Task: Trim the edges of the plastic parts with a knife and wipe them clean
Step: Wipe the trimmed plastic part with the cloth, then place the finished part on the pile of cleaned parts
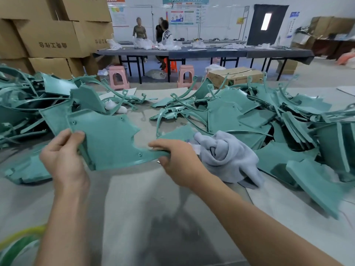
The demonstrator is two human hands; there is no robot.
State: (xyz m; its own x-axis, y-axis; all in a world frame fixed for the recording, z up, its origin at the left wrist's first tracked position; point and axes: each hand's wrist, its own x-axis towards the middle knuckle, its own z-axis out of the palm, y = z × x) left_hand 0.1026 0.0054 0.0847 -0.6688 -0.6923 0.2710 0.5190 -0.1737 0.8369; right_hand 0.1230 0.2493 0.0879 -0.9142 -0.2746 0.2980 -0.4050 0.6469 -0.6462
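Observation:
I hold a flat teal plastic part [107, 139] with screw holes above the grey table [146, 198]. My left hand [63, 156] grips its left edge, fingers curled over the top. My right hand [178, 160] pinches its narrow right tip between thumb and fingers. A crumpled grey cloth [224, 156] lies on the table just right of my right hand. No knife is visible.
Heaps of teal plastic parts lie to the left [25, 104] and right [269, 120]. Stacked cardboard boxes [50, 33] stand at back left. Pink stools [118, 76] and a long dark table [201, 51] with people are beyond. A green-yellow hose [19, 240] is at lower left.

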